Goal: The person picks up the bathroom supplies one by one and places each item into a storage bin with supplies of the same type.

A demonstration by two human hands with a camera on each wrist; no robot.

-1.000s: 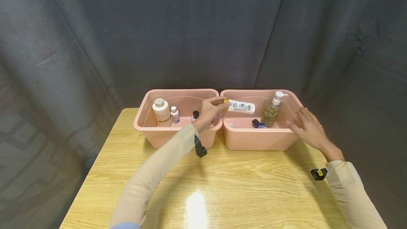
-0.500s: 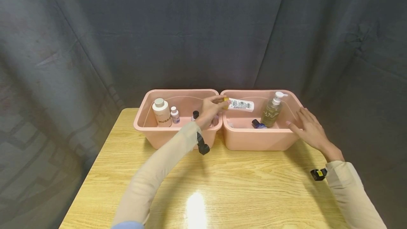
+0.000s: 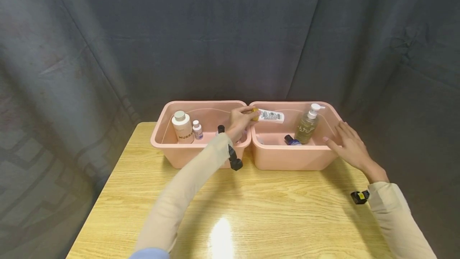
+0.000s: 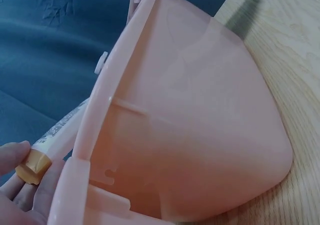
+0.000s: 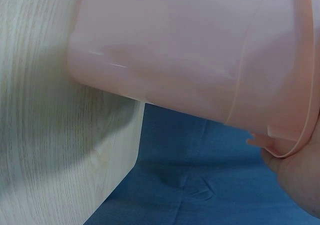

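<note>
My left hand (image 3: pixel 240 123) pinches the yellow cap (image 4: pixel 34 166) of a white bottle (image 3: pixel 272 116) printed with dark text and a barcode. The bottle points to the right, nearly level, over the left part of the right pink bin (image 3: pixel 291 157). In the left wrist view the bin's rim hides part of it. At that bin's right end, my right hand (image 3: pixel 350 147) rests on the rim with fingers extended. Inside the same bin stand a greenish pump bottle (image 3: pixel 306 128) and, lower down, a small blue item with a black cap (image 3: pixel 292 140).
The left pink bin (image 3: pixel 176 153) sits beside the right one. It holds a large white bottle (image 3: pixel 183 128), a small white bottle (image 3: pixel 197 130) and a black-capped bottle (image 3: pixel 221 129) partly behind my left arm. Both bins stand on a wooden table (image 3: pixel 273 203) before a dark curtain (image 3: pixel 201 43).
My left forearm has shifted slightly right and forward. The white bottle has moved a little left and up in the head view, still by its cap in my fingers. My right hand stays put.
</note>
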